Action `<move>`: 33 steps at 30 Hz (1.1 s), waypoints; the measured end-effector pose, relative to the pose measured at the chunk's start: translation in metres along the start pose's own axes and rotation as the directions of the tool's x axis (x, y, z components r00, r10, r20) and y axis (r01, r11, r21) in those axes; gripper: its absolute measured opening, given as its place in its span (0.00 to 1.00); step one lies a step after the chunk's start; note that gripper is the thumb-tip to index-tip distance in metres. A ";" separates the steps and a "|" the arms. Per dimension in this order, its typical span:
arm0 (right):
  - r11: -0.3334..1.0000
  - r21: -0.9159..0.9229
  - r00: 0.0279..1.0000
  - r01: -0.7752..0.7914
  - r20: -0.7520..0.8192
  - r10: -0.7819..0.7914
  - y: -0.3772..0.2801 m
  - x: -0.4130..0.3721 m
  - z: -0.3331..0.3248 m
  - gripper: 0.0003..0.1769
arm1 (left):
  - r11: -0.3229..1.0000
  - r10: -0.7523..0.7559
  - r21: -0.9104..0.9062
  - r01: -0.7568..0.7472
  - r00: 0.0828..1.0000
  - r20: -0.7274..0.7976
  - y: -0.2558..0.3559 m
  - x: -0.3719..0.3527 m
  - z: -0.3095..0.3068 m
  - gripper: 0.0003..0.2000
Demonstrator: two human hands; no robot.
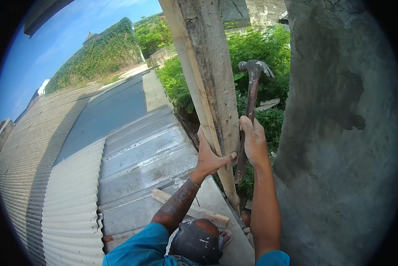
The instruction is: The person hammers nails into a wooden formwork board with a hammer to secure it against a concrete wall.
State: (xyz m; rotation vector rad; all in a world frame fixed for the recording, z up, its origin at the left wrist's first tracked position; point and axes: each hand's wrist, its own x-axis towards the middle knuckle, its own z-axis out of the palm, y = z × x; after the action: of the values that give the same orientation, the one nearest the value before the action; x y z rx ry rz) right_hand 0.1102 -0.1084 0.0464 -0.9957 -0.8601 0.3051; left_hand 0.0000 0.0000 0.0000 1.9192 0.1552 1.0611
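A long, rough wooden board (210, 71) stands tilted in the middle of the view, with a thinner wooden strip (202, 84) along its left side. My left hand (210, 157) grips the lower part of this timber, its thumb across the front face. On the right of the board, my right hand (253, 139) is closed around the handle of a claw hammer (252, 91). The hammer is upright, head at the top, with its claw to the right. The fingers of my right hand are partly hidden behind the handle and the board's edge.
A grey plastered wall (336, 146) rises close on the right. Corrugated and sheet-metal roofing (141, 148) spreads below on the left. A short wooden piece (208, 213) lies near my knee. Green plants (261, 48) grow behind the board.
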 end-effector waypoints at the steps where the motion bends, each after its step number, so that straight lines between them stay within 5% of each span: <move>1: 0.999 -0.040 1.000 0.008 0.007 -0.008 -0.005 -0.001 -0.005 0.19 | 1.000 0.022 0.004 -0.022 0.999 -0.026 -0.005 -0.001 0.005 0.57; 11: 0.951 0.233 0.979 -0.201 0.034 0.199 0.015 0.012 0.006 0.21 | 0.994 0.027 0.110 -0.018 0.996 -0.081 -0.005 -0.004 -0.005 0.58; 17: 0.940 -0.307 0.979 0.151 -0.086 -0.185 0.022 0.006 -0.003 0.21 | 0.995 0.074 0.066 -0.071 0.996 -0.050 0.004 -0.003 -0.004 0.60; 20: 0.989 -0.116 0.989 -0.087 -0.128 0.072 -0.006 -0.008 -0.007 0.19 | 0.999 0.033 -0.020 -0.032 0.999 0.012 0.014 -0.004 -0.007 0.60; 23: 0.908 -0.392 0.983 -0.149 -0.158 0.092 -0.038 -0.019 -0.020 0.18 | 0.987 0.075 0.136 -0.080 0.996 0.041 0.020 0.000 -0.017 0.62; 27: 0.805 -0.592 0.990 0.045 -0.082 -0.116 -0.062 -0.018 -0.033 0.19 | 0.989 0.103 0.111 -0.098 0.994 -0.045 0.062 0.023 -0.022 0.62; 33: 0.784 -0.621 0.983 0.014 -0.137 -0.126 -0.079 -0.024 -0.053 0.20 | 0.993 0.118 0.032 -0.114 0.984 -0.133 0.078 0.039 -0.015 0.61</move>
State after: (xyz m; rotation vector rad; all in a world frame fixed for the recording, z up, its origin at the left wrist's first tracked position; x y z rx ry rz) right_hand 0.1230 -0.1968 0.0865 -1.5752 -0.8520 -0.1511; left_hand -0.0099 -0.0165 0.0866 1.8966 0.1336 1.2730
